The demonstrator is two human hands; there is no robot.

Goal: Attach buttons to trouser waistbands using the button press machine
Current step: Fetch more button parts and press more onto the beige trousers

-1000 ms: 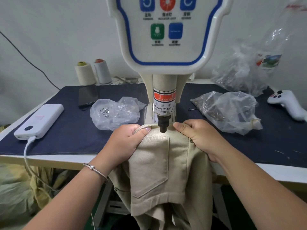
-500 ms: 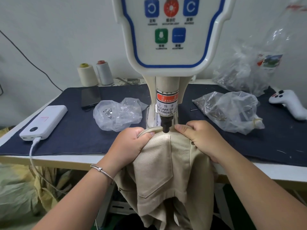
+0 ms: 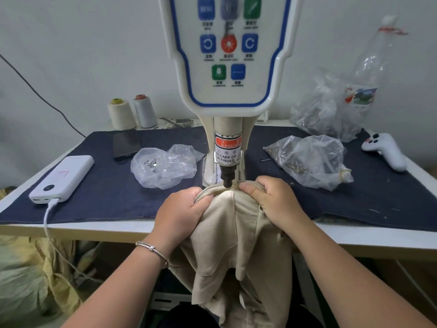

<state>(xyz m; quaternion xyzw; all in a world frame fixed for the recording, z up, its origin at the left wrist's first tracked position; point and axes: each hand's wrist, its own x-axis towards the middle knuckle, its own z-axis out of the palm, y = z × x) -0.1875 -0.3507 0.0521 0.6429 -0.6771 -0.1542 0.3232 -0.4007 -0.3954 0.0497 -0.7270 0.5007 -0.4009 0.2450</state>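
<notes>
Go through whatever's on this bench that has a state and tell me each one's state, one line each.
Trousers: waistband under the press head, gripped both sides.
Press head: down at the waistband.
Left hand: gripping fabric.
Right hand: gripping fabric.
Power bank: cable plugged in.
Phone: screen dark.

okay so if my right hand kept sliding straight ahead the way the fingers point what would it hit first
Most likely the black punch tip of the white button press machine. The right hand grips the beige trouser waistband with its thumb aimed left and forward at that tip. Depth is unclear, so it might pass just in front.
</notes>
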